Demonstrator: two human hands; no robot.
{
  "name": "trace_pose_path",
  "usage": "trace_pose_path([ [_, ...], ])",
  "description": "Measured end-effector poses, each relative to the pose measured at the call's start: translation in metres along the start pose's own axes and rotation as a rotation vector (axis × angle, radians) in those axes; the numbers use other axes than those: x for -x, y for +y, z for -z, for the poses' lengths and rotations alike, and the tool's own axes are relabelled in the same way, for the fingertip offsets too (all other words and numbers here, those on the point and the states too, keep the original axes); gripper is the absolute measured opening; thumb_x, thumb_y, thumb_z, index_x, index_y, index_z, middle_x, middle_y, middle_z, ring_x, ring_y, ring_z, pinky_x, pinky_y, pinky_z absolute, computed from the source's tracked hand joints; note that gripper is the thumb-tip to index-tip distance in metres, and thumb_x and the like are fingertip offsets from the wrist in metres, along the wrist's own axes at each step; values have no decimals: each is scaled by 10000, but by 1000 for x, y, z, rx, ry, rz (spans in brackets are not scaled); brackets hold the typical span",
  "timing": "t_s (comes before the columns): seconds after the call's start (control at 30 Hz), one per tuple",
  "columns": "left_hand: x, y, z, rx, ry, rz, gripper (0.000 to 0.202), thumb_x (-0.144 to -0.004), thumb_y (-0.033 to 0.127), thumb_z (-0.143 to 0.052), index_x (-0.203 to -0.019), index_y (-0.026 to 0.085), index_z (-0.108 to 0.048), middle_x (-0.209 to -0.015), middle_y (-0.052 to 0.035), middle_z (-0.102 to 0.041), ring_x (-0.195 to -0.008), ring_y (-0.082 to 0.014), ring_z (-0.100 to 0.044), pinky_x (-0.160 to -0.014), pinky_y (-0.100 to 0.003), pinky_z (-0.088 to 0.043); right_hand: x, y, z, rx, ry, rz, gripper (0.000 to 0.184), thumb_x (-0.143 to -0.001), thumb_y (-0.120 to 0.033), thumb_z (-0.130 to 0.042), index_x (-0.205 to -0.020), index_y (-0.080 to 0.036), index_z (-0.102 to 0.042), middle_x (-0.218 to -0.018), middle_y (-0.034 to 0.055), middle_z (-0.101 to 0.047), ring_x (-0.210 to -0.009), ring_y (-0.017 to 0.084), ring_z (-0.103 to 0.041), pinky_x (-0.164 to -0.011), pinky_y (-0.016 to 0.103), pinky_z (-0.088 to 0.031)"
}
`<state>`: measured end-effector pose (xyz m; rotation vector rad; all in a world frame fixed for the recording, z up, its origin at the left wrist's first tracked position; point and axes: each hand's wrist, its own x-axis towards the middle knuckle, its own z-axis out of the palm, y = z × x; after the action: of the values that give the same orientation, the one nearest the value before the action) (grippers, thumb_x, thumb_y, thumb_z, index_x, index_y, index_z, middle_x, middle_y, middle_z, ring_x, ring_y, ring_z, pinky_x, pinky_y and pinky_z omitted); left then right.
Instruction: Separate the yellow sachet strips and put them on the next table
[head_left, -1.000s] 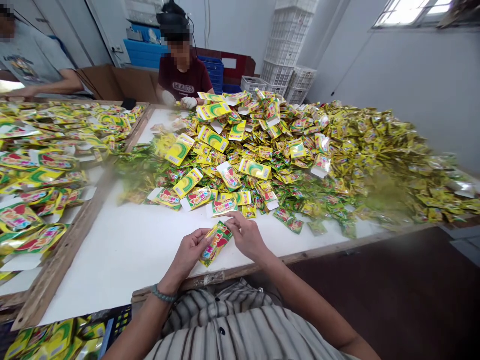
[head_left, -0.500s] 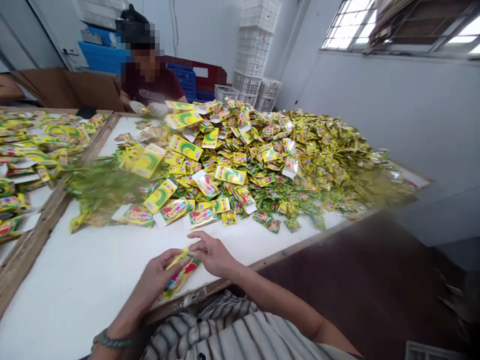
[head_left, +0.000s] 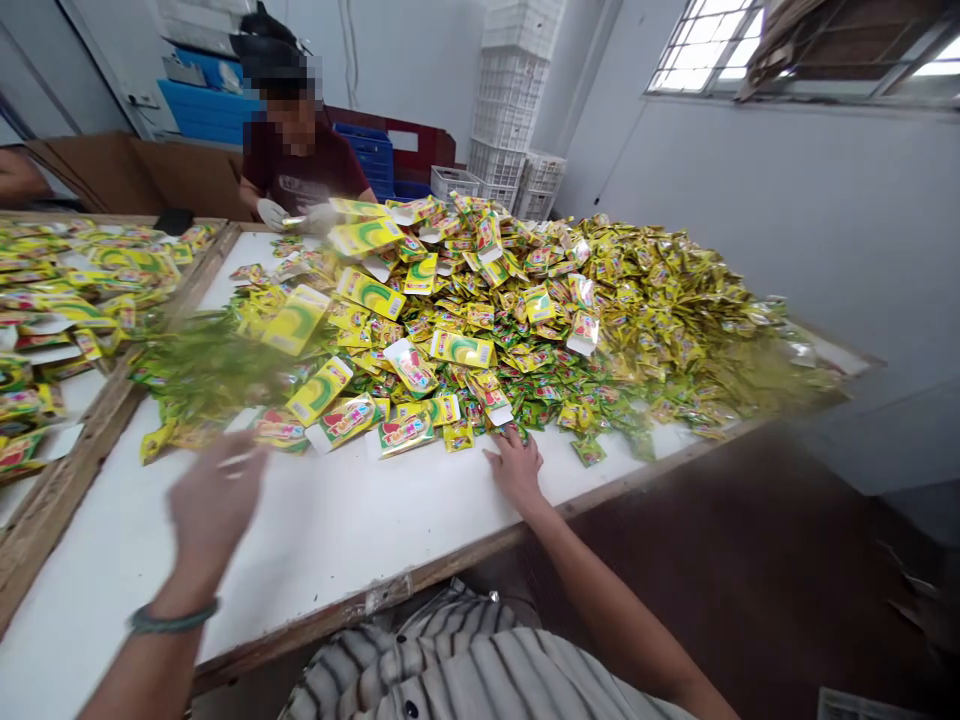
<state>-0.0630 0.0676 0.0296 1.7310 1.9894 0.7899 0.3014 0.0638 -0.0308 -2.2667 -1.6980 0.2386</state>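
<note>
My right hand (head_left: 517,465) is at the near edge of the heap, its fingertips over small green sachets (head_left: 532,415) and its thumb apart from the fingers. The sachets directly under it are partly hidden. My left hand (head_left: 217,500), smeared by motion, is over the white table at the left. Its fingers are near the white flap of a yellow-green printed box (head_left: 281,430); whether they touch or hold anything is unclear. Between my hands, more open-flapped boxes lie along the heap's front, among them a box with red and green print (head_left: 405,430).
A large heap of yellow sachets (head_left: 660,300) spreads across the white table (head_left: 360,530), which has a wooden edge (head_left: 450,570). Across from me a person (head_left: 307,165) in white gloves handles a small item. More boxes (head_left: 45,310) cover the left table. White crates (head_left: 510,110) stand behind.
My hands have parted: the left moved left and forward, the right moved right and forward to the sachets. The yellow-green packet that was between them no longer shows.
</note>
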Motion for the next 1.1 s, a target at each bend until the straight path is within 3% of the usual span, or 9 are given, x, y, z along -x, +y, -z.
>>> trace_pose_path([
  [0.03,-2,10,-11,-15,48,-9,469,-860,518,-417,-1137,186,-599,-1097,-74,-680,-871,-275,-655,-754,-392,-524,6,-8,-3,7,10,46,295,-858,-285,-580,-1140,-287,-662,-1367,78,-519,-1309,412,-275,-972,565,-265],
  [0.1,-7,31,-38,-87,-38,-224,457,-843,479,-489,-1152,160,-601,-1198,-127,-641,-1039,-301,-606,-874,-407,-490,14,-19,-5,-3,28,130,202,-843,-279,-604,-1020,-278,-700,-1229,64,-621,-1323,405,-252,-985,569,-231],
  [0.2,-15,60,-76,-235,-131,-518,478,-833,399,-555,-1243,154,-546,-1298,-153,-581,-1235,-319,-473,-1042,-444,-358,17,-23,-4,-125,-18,254,120,-828,-194,-596,-882,-238,-693,-1003,52,-689,-1187,313,-455,-949,470,-315],
  [0.3,-24,74,-94,-378,-213,-582,521,-777,308,-639,-1262,151,-531,-1254,-166,-604,-1257,-348,-428,-1032,-454,-343,14,-17,-4,-344,7,266,123,-823,-154,-540,-856,-201,-649,-900,57,-668,-864,200,-596,-804,338,-417],
  [0.53,-12,66,-76,-267,-345,-407,540,-792,379,-563,-1288,169,-513,-1101,-130,-656,-1034,-301,-580,-868,-374,-433,-7,5,19,-797,-13,33,139,-771,-328,-564,-751,-190,-579,-660,-1,-615,-617,155,-581,-601,255,-434],
  [0.67,5,57,-73,34,-469,-145,468,-766,360,-556,-1203,196,-574,-993,-61,-691,-902,-261,-624,-777,-340,-457,-18,-11,29,-493,49,52,224,-834,-363,-541,-696,-195,-594,-633,18,-619,-609,162,-563,-603,264,-389],
  [0.87,23,44,-83,626,-574,95,583,-709,503,-660,-1165,170,-510,-956,-64,-694,-808,-222,-650,-685,-318,-508,-18,-67,-1,-88,-51,56,292,-723,-348,-741,-910,-166,-611,-878,125,-680,-818,238,-609,-667,289,-380],
  [1.0,28,37,-75,404,-460,114,538,-743,520,-621,-1145,175,-524,-975,-96,-681,-835,-244,-659,-716,-364,-521,-13,-72,-15,-259,-164,99,167,-742,-289,-692,-822,-191,-583,-744,14,-625,-679,165,-546,-607,250,-338],
  [1.1,32,34,-69,-23,-224,-133,551,-762,499,-621,-1191,162,-548,-1218,-181,-594,-1096,-334,-571,-884,-472,-467,-9,-61,-14,-431,-139,151,98,-755,-259,-621,-775,-195,-550,-722,-18,-577,-657,139,-502,-600,231,-332],
])
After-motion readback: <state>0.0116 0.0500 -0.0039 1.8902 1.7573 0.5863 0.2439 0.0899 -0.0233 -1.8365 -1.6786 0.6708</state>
